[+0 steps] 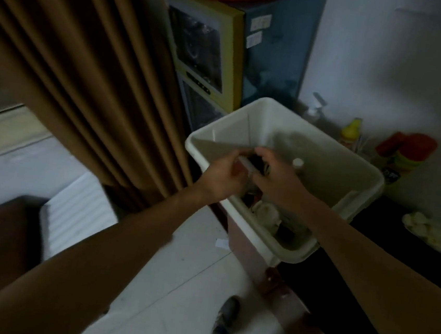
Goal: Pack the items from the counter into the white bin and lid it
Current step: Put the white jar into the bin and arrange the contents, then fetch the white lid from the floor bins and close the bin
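Note:
The white bin [331,162] stands on the dark counter [386,238], its top uncovered, with several pale items lying at its near end. A small bottle with a white cap [297,163] stands upright inside. Both my hands reach over the bin's left rim and meet there. My left hand [224,171] and my right hand [275,178] together hold a dark item with a pale strip [252,162] just above the bin's inside. The picture is dim and blurred, so what the item is cannot be told.
A yellow bottle [351,133], a pump bottle [313,112] and red-and-green containers [406,151] stand on the counter behind the bin. Pale round things [427,232] lie at the right. A blue and yellow cabinet [226,50] and a brown curtain [88,71] stand to the left.

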The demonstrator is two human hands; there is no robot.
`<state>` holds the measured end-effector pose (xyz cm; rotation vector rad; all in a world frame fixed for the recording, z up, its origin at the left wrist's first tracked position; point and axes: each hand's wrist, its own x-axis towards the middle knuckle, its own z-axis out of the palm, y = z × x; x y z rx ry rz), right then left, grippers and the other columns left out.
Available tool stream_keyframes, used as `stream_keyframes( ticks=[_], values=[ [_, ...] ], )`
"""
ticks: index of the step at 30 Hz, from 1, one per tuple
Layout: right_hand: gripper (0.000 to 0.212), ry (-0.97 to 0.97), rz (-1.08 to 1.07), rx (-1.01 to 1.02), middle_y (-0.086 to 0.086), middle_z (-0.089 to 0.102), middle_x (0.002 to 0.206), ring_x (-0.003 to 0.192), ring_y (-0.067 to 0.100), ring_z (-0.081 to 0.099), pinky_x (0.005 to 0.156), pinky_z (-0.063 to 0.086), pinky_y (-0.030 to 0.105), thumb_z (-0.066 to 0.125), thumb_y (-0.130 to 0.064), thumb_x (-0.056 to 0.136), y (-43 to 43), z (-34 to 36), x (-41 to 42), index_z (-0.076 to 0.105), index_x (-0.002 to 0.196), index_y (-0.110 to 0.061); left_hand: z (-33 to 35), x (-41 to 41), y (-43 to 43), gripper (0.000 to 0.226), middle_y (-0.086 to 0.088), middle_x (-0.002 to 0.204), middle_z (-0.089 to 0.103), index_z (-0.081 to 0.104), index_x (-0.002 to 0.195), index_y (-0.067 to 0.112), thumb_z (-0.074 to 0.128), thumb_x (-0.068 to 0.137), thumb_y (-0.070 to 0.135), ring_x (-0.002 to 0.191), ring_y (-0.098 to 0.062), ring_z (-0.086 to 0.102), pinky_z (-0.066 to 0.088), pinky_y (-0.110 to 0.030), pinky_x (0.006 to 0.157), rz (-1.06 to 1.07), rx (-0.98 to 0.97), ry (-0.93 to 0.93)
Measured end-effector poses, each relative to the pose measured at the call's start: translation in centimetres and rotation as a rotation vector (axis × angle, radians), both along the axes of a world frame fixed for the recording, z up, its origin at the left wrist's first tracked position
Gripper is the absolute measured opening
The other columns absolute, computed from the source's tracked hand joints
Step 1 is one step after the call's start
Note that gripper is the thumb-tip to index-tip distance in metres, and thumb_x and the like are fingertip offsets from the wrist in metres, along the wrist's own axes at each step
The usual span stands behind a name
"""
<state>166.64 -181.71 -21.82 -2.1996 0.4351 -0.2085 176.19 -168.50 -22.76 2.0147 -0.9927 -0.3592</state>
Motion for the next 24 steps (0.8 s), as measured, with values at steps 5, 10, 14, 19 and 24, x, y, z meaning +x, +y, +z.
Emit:
stream_keyframes(
  ticks=[5, 10, 14, 19, 24],
  values=[
    [0.054, -0.1, 0.168, -0.011, 0.002, 0.052, 0.14, 0.128, 0.016, 0.049, 0.11, 0.038, 0.034, 0.058, -0.022, 0.093, 4.0, 0.1, 0.8, 0.04, 0.143, -0.017, -0.3, -2.0, 6.1, 0.046, -0.004, 0.121, 0.063, 0.042, 0.139, 0.024, 0.054, 0.094, 0.022, 0.098, -0.017, 0.062, 0.049, -0.026, 0.085, 0.21, 0.075, -0.016],
    [0.055, -0.062, 0.271, -0.031, 0.004, 0.048, 0.142, 0.129, 0.02, 0.048, 0.102, 0.037, 0.027, 0.057, -0.024, 0.094, 8.7, -0.7, 0.9, 0.037, 0.145, -0.018, -1.1, -3.5, 11.3, 0.05, 0.005, 0.14, 0.049, 0.038, 0.143, 0.026, 0.054, 0.095, 0.03, 0.123, -0.01, 0.05, 0.04, -0.021, 0.101, 0.269, 0.173, -0.06],
    [0.059, 0.001, 0.363, 0.047, 0.0, 0.038, 0.152, 0.139, 0.015, 0.037, 0.108, 0.031, 0.024, 0.055, -0.023, 0.095, 13.0, -1.1, 0.8, 0.032, 0.149, -0.02, -1.2, -4.4, 15.7, 0.049, 0.006, 0.138, 0.051, 0.041, 0.141, 0.021, 0.056, 0.095, 0.03, 0.118, -0.002, 0.048, 0.03, 0.002, 0.089, 0.333, 0.147, -0.055],
    [0.059, 0.068, 0.45, 0.067, -0.003, 0.037, 0.153, 0.14, 0.014, 0.035, 0.114, 0.034, 0.035, 0.056, -0.025, 0.095, 19.4, -1.7, 1.6, 0.031, 0.149, -0.025, -1.9, -4.8, 22.4, 0.049, 0.005, 0.135, 0.054, 0.043, 0.141, 0.022, 0.057, 0.094, 0.028, 0.117, -0.001, 0.05, 0.033, 0.0, 0.09, 0.39, 0.114, -0.017],
    [0.057, 0.108, 0.486, 0.065, -0.003, 0.036, 0.153, 0.141, 0.017, 0.035, 0.114, 0.035, 0.039, 0.055, -0.026, 0.097, 26.7, -2.0, 4.1, 0.03, 0.148, -0.026, -1.9, -3.1, 29.4, 0.049, 0.003, 0.132, 0.056, 0.043, 0.14, 0.02, 0.057, 0.094, 0.023, 0.107, -0.002, 0.051, 0.033, 0.001, 0.082, 0.459, 0.118, 0.019]
  ],
)
